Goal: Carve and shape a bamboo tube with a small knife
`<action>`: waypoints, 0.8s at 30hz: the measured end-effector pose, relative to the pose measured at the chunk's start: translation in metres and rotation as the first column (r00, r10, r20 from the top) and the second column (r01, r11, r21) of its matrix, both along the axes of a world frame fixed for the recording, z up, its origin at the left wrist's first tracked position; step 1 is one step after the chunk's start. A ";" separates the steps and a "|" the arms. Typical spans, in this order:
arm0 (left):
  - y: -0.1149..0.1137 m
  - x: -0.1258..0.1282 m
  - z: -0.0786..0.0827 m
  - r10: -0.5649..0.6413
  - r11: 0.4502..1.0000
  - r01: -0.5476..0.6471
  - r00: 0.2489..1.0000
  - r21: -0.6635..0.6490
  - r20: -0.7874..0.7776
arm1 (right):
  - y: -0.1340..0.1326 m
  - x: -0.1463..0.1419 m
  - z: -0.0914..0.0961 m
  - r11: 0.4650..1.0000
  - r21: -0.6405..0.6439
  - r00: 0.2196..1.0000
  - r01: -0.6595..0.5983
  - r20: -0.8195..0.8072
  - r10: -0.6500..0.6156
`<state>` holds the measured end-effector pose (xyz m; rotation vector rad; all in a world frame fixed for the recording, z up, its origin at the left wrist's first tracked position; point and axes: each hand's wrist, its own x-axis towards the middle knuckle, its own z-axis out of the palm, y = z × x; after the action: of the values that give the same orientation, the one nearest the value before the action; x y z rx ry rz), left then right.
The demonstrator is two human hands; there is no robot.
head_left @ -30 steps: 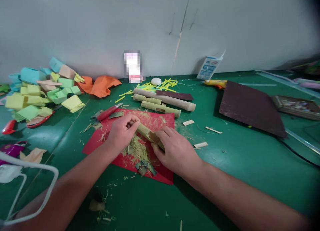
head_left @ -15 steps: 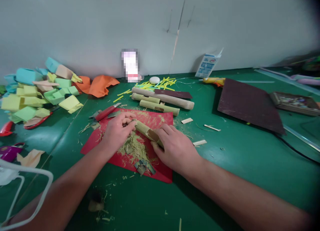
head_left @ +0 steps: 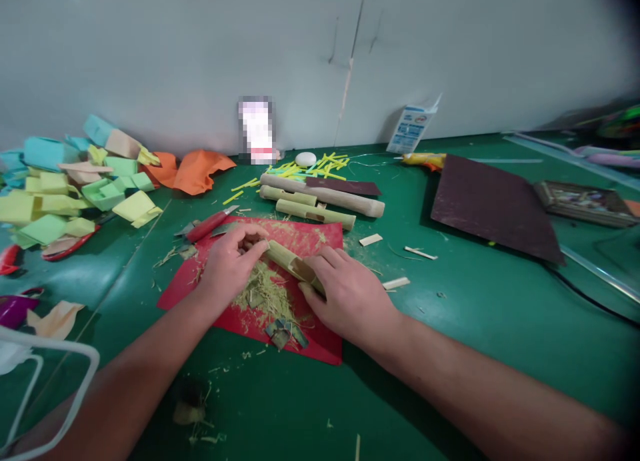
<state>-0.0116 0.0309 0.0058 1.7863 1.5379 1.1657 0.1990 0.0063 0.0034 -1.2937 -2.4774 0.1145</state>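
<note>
A short bamboo tube (head_left: 285, 256) with a notch cut in its side lies slanted between my hands, above a red sheet (head_left: 325, 334). My left hand (head_left: 234, 258) pinches its far left end between thumb and fingers. Around the near right end, my right hand (head_left: 345, 281) is wrapped, hiding that end. Bamboo shavings and dust (head_left: 270, 298) are heaped on the sheet below, with dark sandpaper scraps (head_left: 287, 334) at its front. A red-handled knife (head_left: 205, 228) rests by the sheet's back left corner.
Two notched bamboo tubes (head_left: 316, 214) and a longer stick (head_left: 350, 200) lie behind the sheet. Folded paper pieces (head_left: 47, 194) pile up at left. A brown sandpaper sheet (head_left: 493, 204) is at right, near a yellow glue gun (head_left: 424, 160). A phone (head_left: 257, 131) leans on the wall.
The whole view has shifted slightly, so everything sits a little further left. Both hands keep their hold on the bamboo tube, with little other visible change.
</note>
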 end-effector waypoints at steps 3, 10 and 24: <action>-0.003 0.001 0.002 -0.018 1.000 0.017 0.999 -0.008 -0.036 | 0.000 0.000 0.000 1.000 -0.012 1.000 0.010 -0.010 -0.010; -0.005 -0.002 0.005 -0.079 0.989 0.104 0.972 0.106 -0.222 | -0.001 0.001 -0.001 1.000 0.004 1.000 0.013 -0.013 -0.013; -0.001 -0.001 0.002 -0.047 0.924 0.234 0.854 0.302 -0.518 | 0.000 0.000 -0.002 1.000 0.001 1.000 0.013 -0.001 -0.013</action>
<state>-0.0124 0.0297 0.0078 2.5684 1.4861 0.9953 0.1994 0.0065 0.0016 -1.3094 -2.4674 0.1109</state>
